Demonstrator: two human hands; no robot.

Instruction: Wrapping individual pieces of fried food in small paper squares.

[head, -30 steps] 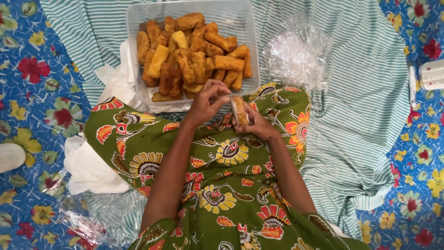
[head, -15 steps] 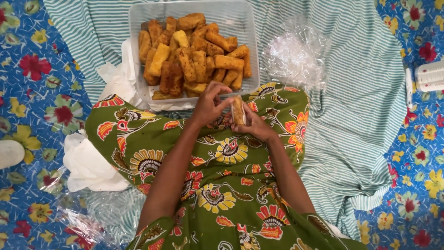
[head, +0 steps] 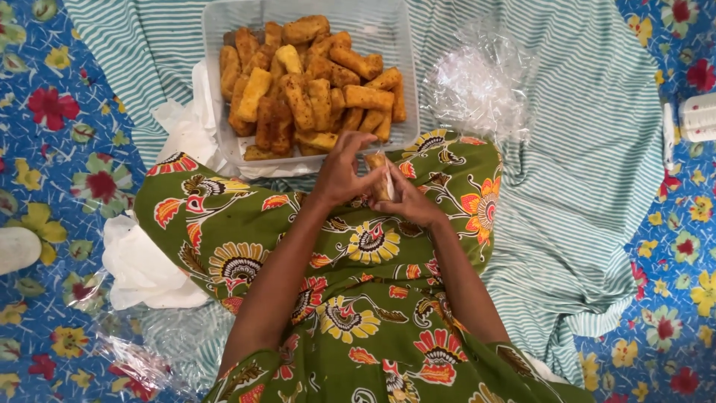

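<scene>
both forearms extend forward over the lap, converging at the knees. left hand [head: 341,173] fingers curled, tips pinching toward right hand [head: 409,200]. right hand cupped, palm up, fingers closed. hands touching at the fingertips.

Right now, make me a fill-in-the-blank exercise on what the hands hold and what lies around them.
1. Both hands, the left hand and the right hand, meet on one fried ____ piece over the lap.
2. The clear plastic tray of fried pieces sits on a green-and-white ____ cloth.
3. The crumpled clear plastic lies to the ____ of the tray.

Missing words: golden-brown; striped; right
</scene>
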